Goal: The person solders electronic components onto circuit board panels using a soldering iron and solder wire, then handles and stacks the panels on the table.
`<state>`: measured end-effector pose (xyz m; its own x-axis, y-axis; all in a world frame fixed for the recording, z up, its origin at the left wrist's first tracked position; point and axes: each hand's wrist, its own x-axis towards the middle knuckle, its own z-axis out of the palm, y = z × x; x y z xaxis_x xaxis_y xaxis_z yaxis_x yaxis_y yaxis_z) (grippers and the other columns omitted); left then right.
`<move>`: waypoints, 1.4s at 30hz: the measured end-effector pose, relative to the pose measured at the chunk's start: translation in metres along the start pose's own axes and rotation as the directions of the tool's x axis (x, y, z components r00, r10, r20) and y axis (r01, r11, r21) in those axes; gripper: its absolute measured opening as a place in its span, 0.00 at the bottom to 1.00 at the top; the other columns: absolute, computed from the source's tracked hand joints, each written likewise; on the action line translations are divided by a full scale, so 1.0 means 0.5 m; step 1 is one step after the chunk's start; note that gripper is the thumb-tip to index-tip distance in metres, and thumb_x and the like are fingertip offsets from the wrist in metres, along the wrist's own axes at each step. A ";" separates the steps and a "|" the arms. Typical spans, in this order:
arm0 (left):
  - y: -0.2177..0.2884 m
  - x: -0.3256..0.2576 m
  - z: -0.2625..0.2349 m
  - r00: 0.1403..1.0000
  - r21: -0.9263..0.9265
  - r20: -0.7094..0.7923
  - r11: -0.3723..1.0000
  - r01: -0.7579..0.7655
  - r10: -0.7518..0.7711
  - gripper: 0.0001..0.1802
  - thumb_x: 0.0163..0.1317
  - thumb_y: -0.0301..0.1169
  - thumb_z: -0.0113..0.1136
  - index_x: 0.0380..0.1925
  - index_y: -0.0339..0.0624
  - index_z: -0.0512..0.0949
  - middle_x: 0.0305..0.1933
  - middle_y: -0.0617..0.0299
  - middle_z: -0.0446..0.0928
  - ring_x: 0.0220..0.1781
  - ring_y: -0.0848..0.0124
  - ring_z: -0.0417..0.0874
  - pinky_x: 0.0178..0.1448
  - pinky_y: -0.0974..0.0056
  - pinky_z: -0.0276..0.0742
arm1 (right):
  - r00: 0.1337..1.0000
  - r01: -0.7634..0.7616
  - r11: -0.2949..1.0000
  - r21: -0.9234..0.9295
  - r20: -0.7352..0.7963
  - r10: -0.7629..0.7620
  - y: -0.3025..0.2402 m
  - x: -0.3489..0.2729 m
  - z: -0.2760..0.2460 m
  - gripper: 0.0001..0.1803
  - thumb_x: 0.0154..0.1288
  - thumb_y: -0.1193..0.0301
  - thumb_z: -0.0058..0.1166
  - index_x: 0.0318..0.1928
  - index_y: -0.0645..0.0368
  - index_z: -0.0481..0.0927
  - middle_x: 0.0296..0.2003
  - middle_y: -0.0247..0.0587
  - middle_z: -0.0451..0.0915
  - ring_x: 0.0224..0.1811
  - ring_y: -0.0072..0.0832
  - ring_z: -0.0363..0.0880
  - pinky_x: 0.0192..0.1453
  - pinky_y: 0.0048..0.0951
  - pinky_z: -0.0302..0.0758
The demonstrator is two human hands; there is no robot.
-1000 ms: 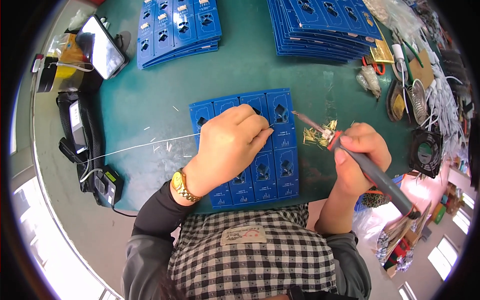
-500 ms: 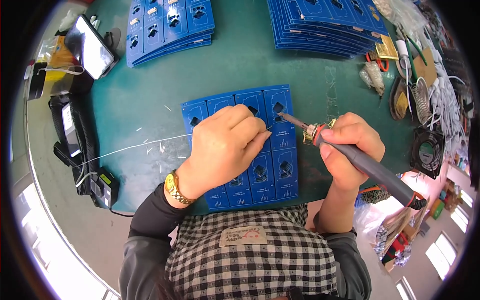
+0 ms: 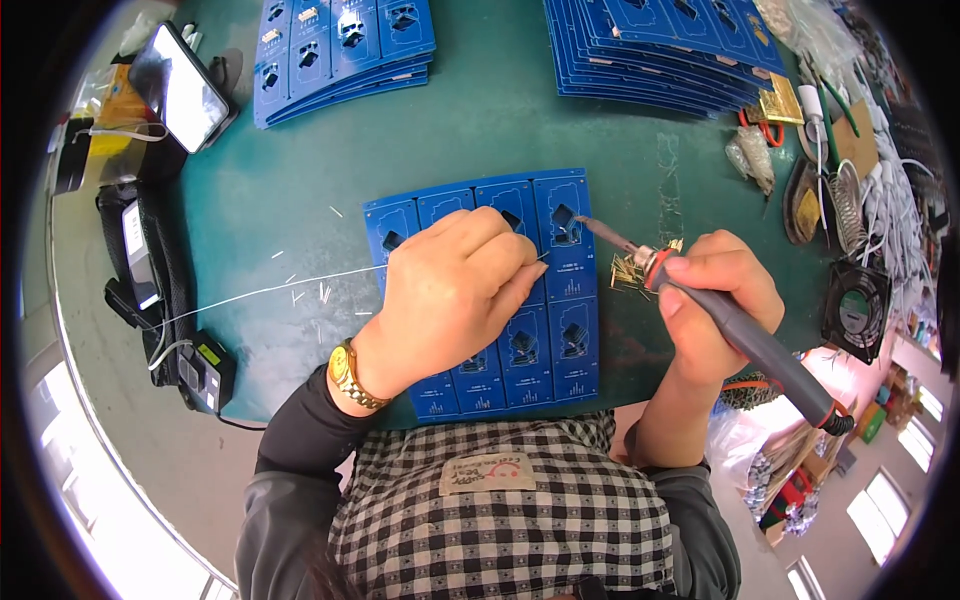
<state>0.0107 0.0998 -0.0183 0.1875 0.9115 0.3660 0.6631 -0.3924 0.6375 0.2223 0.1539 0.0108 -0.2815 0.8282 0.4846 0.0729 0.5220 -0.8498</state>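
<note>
A blue circuit board panel (image 3: 525, 380), divided into several sections, lies on the green work surface in front of me. Over its upper middle, my left hand (image 3: 455, 290) pinches a thin strand of solder wire (image 3: 270, 290), whose short end pokes out past the fingertips. The wire trails off leftward. My right hand (image 3: 725, 305) is wrapped round the grey handle of a soldering iron (image 3: 750, 345), just off the panel's right side. The iron's tip is at the board's upper right section, beside a dark diamond-shaped part; whether it touches cannot be made out.
Stacked blue panels stand at the far left (image 3: 345, 60) and far right (image 3: 660, 50). Gold pins (image 3: 630, 272) lie beside the iron. A soldering iron stand (image 3: 805, 200) and a black fan (image 3: 857, 308) are at the right; a phone (image 3: 185, 90) leans at the left.
My right hand and the soldering iron have shifted slightly to the right, the tip moving a little up and right over the board. My left hand stays almost in place.
</note>
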 end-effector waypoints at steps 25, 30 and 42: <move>0.006 0.002 -0.003 1.000 0.046 0.019 0.999 0.020 -0.021 0.08 0.44 0.22 0.69 0.24 0.41 0.77 0.25 0.60 0.74 0.26 0.62 0.77 0.30 0.62 0.73 | 0.998 0.068 0.993 -0.100 -0.007 -0.069 -0.007 -0.026 0.018 0.07 0.39 0.82 0.57 0.25 0.67 0.76 0.15 0.42 0.74 0.14 0.30 0.73 0.19 0.24 0.68; 0.005 0.001 -0.004 0.999 0.047 0.025 0.999 0.022 -0.023 0.08 0.44 0.22 0.69 0.23 0.41 0.77 0.24 0.60 0.74 0.26 0.62 0.77 0.30 0.62 0.73 | 0.996 0.085 0.991 -0.103 0.019 -0.084 -0.007 -0.024 0.013 0.07 0.40 0.82 0.57 0.25 0.67 0.77 0.15 0.42 0.74 0.14 0.30 0.73 0.19 0.23 0.68; 0.003 0.001 -0.006 1.000 0.033 0.020 0.999 0.012 -0.013 0.08 0.45 0.22 0.69 0.24 0.41 0.77 0.25 0.60 0.74 0.26 0.63 0.77 0.29 0.63 0.73 | 0.986 0.128 0.977 -0.173 -0.087 -0.145 -0.013 -0.037 0.000 0.09 0.46 0.80 0.60 0.30 0.67 0.76 0.19 0.43 0.76 0.17 0.27 0.73 0.23 0.22 0.68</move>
<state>0.0098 0.0993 -0.0151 0.1931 0.9188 0.3444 0.6889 -0.3768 0.6192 0.2272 0.1352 0.0075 -0.2049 0.7586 0.6185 0.2009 0.6511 -0.7320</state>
